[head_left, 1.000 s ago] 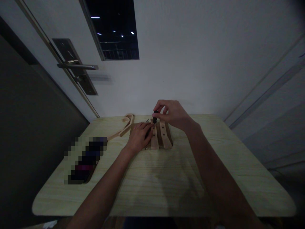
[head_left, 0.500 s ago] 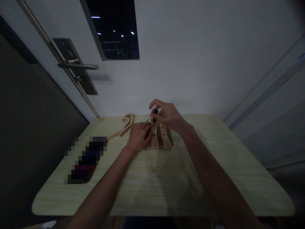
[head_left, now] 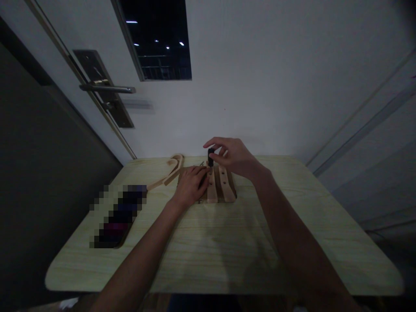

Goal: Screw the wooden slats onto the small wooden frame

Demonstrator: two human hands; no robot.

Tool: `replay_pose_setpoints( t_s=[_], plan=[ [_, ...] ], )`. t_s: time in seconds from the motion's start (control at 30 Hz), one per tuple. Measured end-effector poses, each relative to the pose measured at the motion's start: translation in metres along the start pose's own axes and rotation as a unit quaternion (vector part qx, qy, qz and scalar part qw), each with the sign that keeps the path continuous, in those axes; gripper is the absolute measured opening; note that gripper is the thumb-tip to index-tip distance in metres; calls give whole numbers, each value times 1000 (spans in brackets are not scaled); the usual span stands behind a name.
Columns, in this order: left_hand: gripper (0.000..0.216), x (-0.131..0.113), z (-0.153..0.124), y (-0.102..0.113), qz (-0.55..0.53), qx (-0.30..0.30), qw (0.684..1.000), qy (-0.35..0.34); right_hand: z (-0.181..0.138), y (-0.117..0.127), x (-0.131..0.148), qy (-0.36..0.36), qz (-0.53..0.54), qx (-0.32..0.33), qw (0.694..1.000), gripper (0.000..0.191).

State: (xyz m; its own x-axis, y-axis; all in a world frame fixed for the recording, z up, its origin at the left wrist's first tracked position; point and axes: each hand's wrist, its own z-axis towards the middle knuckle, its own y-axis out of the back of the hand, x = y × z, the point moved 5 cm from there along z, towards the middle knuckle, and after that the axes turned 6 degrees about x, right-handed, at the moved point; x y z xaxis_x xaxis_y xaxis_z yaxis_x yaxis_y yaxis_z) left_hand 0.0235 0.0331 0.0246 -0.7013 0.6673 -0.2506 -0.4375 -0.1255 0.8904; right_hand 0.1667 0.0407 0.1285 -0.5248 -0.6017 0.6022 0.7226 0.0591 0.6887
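A small wooden assembly of slats with holes (head_left: 222, 189) lies on the light wooden table (head_left: 224, 242), near its far edge. My left hand (head_left: 190, 185) lies flat on the assembly's left part, fingers stretched, pressing it down. My right hand (head_left: 234, 157) hovers just above the assembly's far end, its fingers pinched round the black handle of a small screwdriver (head_left: 211, 157) that stands upright with its tip on a slat.
Curved wooden pieces (head_left: 170, 172) lie left of the assembly at the table's far edge. A blurred dark object (head_left: 117, 216) lies at the table's left side. A door with a metal handle (head_left: 107, 89) stands at the left, a white wall behind.
My right hand's fingers have shifted round the screwdriver handle, turning it in place. My left hand has stayed on the assembly.
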Motion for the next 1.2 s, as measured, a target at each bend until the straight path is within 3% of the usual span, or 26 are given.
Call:
replay_pose_setpoints(
  t_s=[0.3, 0.7, 0.8, 0.9, 1.0, 1.1, 1.2],
  plan=[
    [33, 0, 0, 0, 5, -11, 1000, -9, 6, -5, 2, 44, -42, -7, 998, 6],
    [33, 1, 0, 0, 1, -6, 1000, -10, 2, -6, -8, 53, -34, 21, 998, 26],
    [34, 2, 0, -1, 1, -2, 1000, -5, 2, -2, -11, 60, -40, -3, 997, 25],
    [34, 2, 0, 0, 2, -3, 1000, -3, 4, 0, -11, 67, -35, -30, 997, 12],
    [32, 1, 0, 0, 5, -3, 1000, -4, 5, -1, -7, 70, -37, -48, 996, 24],
    [32, 1, 0, 0, 11, -5, 1000, -2, 6, -8, -7, 40, -27, -49, 998, 33],
    [32, 1, 1, 0, 14, -3, 1000, -3, 6, -15, -7, 7, 26, -34, 999, 29]
  ],
)
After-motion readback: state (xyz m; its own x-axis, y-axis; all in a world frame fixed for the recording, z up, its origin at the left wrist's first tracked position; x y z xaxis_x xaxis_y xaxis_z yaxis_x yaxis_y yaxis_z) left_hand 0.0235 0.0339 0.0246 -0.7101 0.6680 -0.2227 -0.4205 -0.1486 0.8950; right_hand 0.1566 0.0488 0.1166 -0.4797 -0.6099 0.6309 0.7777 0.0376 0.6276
